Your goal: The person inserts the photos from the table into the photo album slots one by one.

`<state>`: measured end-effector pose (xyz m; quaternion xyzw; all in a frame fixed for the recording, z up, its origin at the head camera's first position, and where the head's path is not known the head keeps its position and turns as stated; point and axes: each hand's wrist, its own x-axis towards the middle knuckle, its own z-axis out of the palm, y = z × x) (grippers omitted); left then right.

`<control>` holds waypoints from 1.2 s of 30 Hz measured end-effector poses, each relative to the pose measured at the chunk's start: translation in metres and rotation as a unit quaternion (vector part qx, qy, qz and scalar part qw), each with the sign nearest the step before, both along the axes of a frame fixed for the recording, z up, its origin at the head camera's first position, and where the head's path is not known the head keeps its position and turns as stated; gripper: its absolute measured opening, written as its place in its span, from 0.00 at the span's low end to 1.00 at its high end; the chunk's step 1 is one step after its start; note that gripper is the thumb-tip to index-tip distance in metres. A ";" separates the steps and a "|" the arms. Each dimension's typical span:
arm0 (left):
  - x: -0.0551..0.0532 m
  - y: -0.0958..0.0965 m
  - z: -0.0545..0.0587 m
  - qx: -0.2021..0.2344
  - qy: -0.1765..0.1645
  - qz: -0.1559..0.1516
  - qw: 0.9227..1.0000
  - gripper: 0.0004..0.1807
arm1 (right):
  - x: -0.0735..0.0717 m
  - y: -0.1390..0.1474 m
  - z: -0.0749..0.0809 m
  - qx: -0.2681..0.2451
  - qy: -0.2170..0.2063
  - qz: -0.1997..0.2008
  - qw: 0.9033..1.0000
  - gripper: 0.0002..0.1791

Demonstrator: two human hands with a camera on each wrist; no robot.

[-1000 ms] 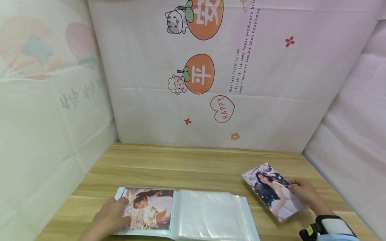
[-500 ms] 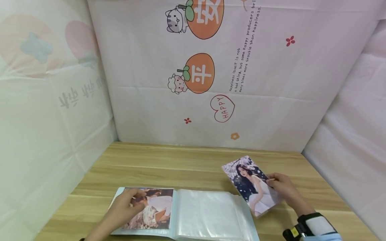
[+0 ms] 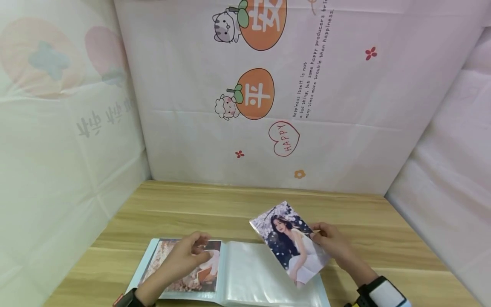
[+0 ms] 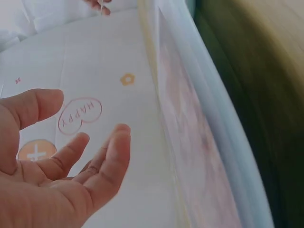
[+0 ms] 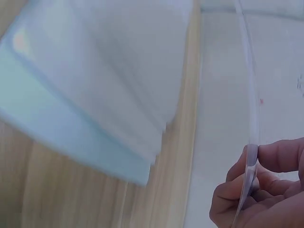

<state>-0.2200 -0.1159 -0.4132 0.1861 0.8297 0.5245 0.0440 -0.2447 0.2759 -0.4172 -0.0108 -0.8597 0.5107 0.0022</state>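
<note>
My right hand [image 3: 334,244] pinches a photo [image 3: 291,243] by its right edge, holding it tilted above the right page of an open photo album [image 3: 223,273]. The photo shows a person in white before dark blossoms. Seen edge-on in the right wrist view, the photo [image 5: 251,95] is between thumb and fingers. Over the album's left page hovers my left hand [image 3: 188,256], fingers loosely bent and nothing between them. A second photo [image 3: 192,283] with pink blossoms fills that left page, partly covered by the hand. Clear plastic sleeves [image 3: 245,277] make up the right page.
The album lies on a wood-grain table [image 3: 184,209] near its front. A white printed cloth [image 3: 192,140] rises behind the table, and further white cloth walls [image 3: 452,170] flank it left and right.
My right hand has carried the photo leftward from beside the album to over its right page. My left hand has lifted off the left page's outer edge and shifted right.
</note>
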 end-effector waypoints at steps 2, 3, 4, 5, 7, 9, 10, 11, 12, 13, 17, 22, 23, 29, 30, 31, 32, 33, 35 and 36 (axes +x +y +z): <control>-0.001 0.006 0.000 0.024 -0.019 -0.017 0.999 0.23 | 0.003 -0.009 0.001 -0.023 0.000 0.014 1.000 0.18; -0.001 0.009 0.000 0.035 -0.031 -0.026 0.999 0.23 | 0.005 -0.013 0.002 -0.032 -0.001 0.022 0.999 0.17; -0.001 0.012 -0.001 0.046 -0.041 -0.034 0.998 0.23 | 0.007 -0.017 0.003 -0.038 -0.001 0.034 0.999 0.17; -0.001 0.015 -0.001 0.062 -0.053 -0.043 0.996 0.23 | 0.009 -0.021 0.005 -0.043 0.001 0.047 0.998 0.17; -0.001 0.020 -0.002 0.097 -0.081 -0.058 0.990 0.24 | 0.012 -0.028 0.008 -0.047 0.006 0.074 0.996 0.16; 0.000 0.025 -0.003 0.122 -0.102 -0.064 0.985 0.26 | 0.015 -0.035 0.011 -0.050 0.011 0.105 0.993 0.16; 0.000 0.027 -0.003 0.136 -0.113 -0.067 0.982 0.28 | 0.015 -0.037 0.011 -0.052 0.014 0.118 0.992 0.16; 0.000 0.029 -0.003 0.152 -0.125 -0.069 0.978 0.29 | 0.016 -0.040 0.012 -0.054 0.015 0.131 0.990 0.16; 0.000 0.031 -0.004 0.162 -0.133 -0.070 0.975 0.29 | 0.017 -0.042 0.012 -0.056 0.016 0.142 0.988 0.16; 0.000 0.032 -0.004 0.170 -0.140 -0.071 0.973 0.30 | 0.018 -0.043 0.011 -0.060 0.016 0.152 0.986 0.16; -0.001 0.035 -0.007 0.209 -0.168 -0.088 0.959 0.28 | 0.020 -0.048 0.010 -0.071 0.011 0.185 0.980 0.15; -0.002 0.037 -0.011 0.247 -0.191 -0.122 0.942 0.20 | 0.021 -0.053 0.011 -0.070 0.012 0.212 0.975 0.15; -0.002 0.038 -0.012 0.252 -0.193 -0.126 0.940 0.20 | 0.021 -0.054 0.011 -0.068 0.014 0.215 0.974 0.15; -0.002 0.038 -0.016 0.269 -0.199 -0.130 0.933 0.18 | 0.022 -0.057 0.011 -0.050 0.016 0.219 0.974 0.15; -0.002 0.038 -0.016 0.269 -0.197 -0.130 0.934 0.17 | 0.022 -0.057 0.011 -0.047 0.015 0.219 0.974 0.15; -0.002 0.038 -0.016 0.271 -0.197 -0.133 0.933 0.18 | 0.022 -0.057 0.011 -0.045 0.014 0.220 0.974 0.15; -0.002 0.038 -0.016 0.272 -0.196 -0.135 0.933 0.18 | 0.022 -0.057 0.011 -0.046 0.013 0.221 0.974 0.15; -0.002 0.038 -0.016 0.274 -0.195 -0.138 0.931 0.18 | 0.022 -0.057 0.012 -0.046 0.010 0.222 0.974 0.15; -0.002 0.037 -0.016 0.279 -0.196 -0.142 0.929 0.18 | 0.022 -0.056 0.013 -0.048 0.005 0.224 0.973 0.16; -0.001 0.037 -0.016 0.280 -0.198 -0.141 0.929 0.18 | 0.022 -0.055 0.013 -0.049 0.003 0.226 0.973 0.16</control>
